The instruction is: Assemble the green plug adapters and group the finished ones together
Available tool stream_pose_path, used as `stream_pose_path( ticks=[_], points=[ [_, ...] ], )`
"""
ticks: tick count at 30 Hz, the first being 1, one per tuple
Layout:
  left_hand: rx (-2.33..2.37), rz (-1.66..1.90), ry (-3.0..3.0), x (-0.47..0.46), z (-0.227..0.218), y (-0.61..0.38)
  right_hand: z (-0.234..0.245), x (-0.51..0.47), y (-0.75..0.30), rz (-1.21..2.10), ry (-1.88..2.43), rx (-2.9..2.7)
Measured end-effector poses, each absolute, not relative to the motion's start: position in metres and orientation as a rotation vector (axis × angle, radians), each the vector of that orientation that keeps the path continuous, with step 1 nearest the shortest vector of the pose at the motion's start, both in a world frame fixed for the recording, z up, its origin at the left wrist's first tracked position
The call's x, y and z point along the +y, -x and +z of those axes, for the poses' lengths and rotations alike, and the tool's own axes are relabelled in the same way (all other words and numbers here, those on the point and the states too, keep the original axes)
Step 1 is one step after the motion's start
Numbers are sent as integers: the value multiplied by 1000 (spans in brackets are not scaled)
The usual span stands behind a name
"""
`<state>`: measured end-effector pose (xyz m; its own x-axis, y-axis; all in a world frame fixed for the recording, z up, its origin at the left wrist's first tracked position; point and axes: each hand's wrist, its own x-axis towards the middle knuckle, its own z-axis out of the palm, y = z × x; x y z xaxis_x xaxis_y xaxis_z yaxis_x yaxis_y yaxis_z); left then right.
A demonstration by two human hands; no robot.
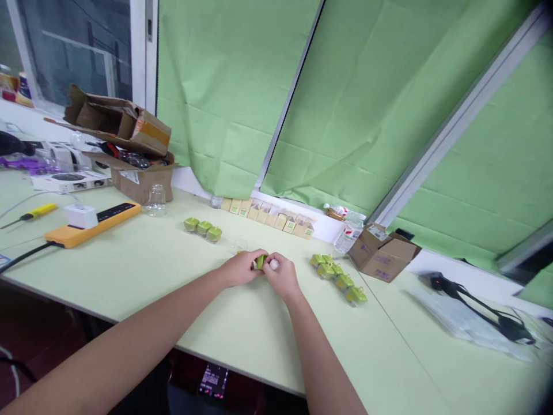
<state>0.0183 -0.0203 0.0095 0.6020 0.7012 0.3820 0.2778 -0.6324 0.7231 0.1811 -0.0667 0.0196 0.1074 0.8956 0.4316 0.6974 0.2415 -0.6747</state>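
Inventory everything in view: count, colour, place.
table: one, pale green, centre
green-topped containers: about nine, green, left row and right group
small cartons: several, tan, back edge
power strip: one, orange, left
plug: one, white, on strip
screwdriver: one, yellow-handled, far left
jar: one, clear, left
boxes: three, brown, back left and right
bottles: at least two, clear, back right
cords: uncounted, black, far right
plastic sheet: one, clear, under cords
sheets: three, green, back
window: one, dark, top left
clutter: uncounted, mixed, far left
green piece: one, green, centre
white piece: one, white, centre
left hand: one, bare, holding green piece
right hand: one, bare, holding white piece
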Motion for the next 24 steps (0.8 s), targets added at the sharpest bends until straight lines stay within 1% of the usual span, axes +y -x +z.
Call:
stream_pose_path(
  ticks=[9, 19, 24],
  points=[
    [732, 926, -2185, -18, 8, -19, 19, -66, -181, 277, 1474, -1613],
    [651, 1041, -2038, -11, -1, -25, 18, -64, -183, 380, 1438, -1486],
    [684, 1144, -1967, -3, -3, -25, 15, -58, -194, 284, 1457, -1349]
  ],
)
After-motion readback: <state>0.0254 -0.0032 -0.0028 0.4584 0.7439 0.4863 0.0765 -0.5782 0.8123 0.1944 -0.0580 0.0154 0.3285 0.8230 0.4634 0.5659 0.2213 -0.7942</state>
